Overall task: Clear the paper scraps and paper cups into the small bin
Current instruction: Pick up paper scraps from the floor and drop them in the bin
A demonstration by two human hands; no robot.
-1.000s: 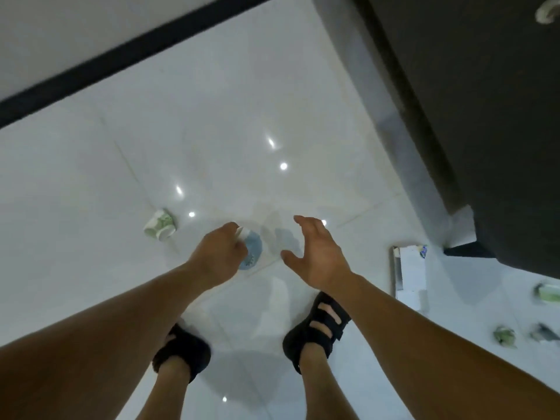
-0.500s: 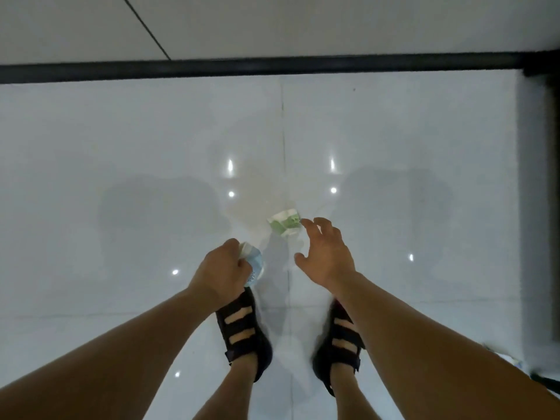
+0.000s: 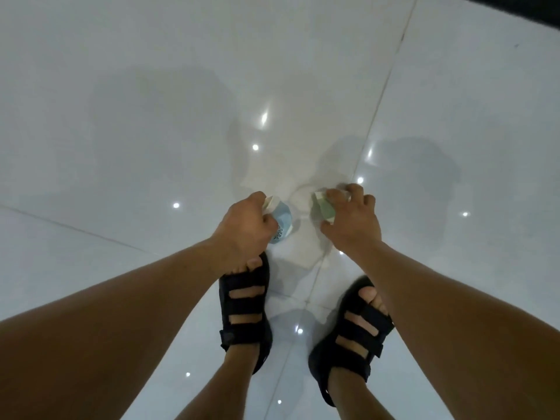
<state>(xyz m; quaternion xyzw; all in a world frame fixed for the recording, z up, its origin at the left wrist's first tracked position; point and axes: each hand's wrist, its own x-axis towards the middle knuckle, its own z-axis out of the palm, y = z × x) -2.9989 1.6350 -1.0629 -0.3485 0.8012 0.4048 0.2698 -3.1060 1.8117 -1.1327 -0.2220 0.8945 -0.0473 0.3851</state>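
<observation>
- left hand (image 3: 244, 227): grip clenched round blue cup (image 3: 282, 221)
- right hand (image 3: 351, 221): grip curled round green cup (image 3: 325, 209)
- both above floor (image 3: 151, 116), black sandals (image 3: 245, 307) below

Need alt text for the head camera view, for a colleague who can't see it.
The left hand grips a blue-and-white paper cup and the right hand grips a green-and-white paper cup, over a glossy white tiled floor. Feet in black sandals stand below the hands; no bin is in view.
</observation>
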